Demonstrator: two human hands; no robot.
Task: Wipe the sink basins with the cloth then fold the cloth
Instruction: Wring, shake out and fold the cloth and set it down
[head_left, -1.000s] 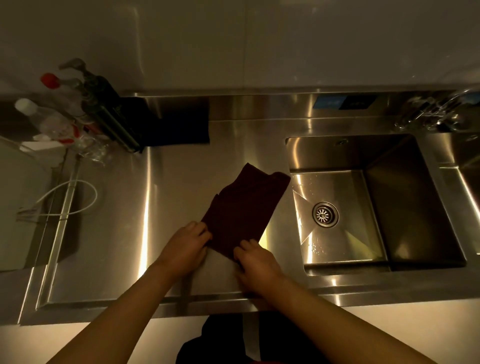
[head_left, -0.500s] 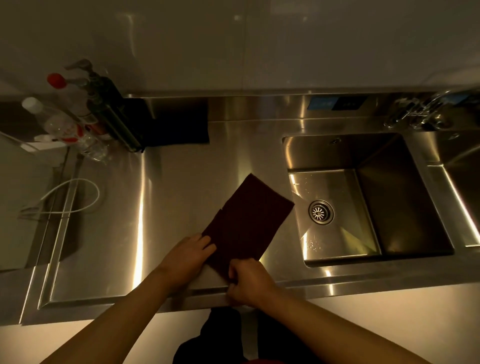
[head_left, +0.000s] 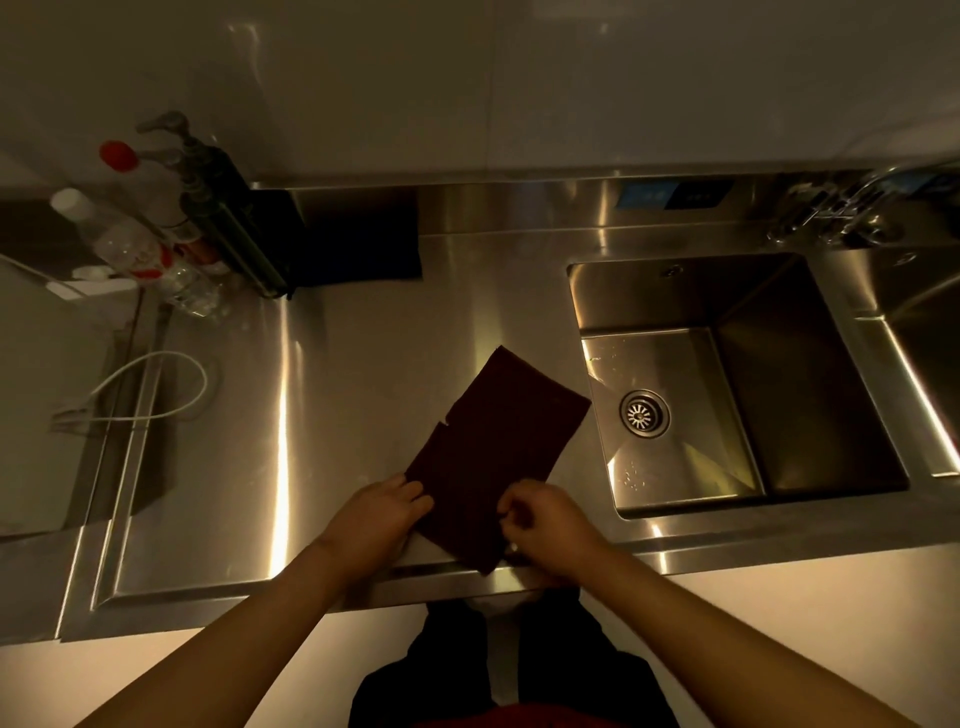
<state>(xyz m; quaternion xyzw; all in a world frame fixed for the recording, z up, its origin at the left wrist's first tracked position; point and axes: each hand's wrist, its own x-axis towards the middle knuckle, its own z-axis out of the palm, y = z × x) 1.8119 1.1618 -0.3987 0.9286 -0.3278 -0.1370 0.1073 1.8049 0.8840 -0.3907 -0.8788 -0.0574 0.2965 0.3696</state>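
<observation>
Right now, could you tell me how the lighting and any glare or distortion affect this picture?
Head view: dim, warm light; bright glare streaks on the steel counter; the dark cloth shows little texture; wide-angle bending curves the counter edges; the faucet looks smeared.

Counter: stainless steel worktop with raised rim
Near front edge: dark red cloth, lying flat
Back left corner: bottles, dark pump dispenser
Back wall: dark mat
Left: white cable loop
</observation>
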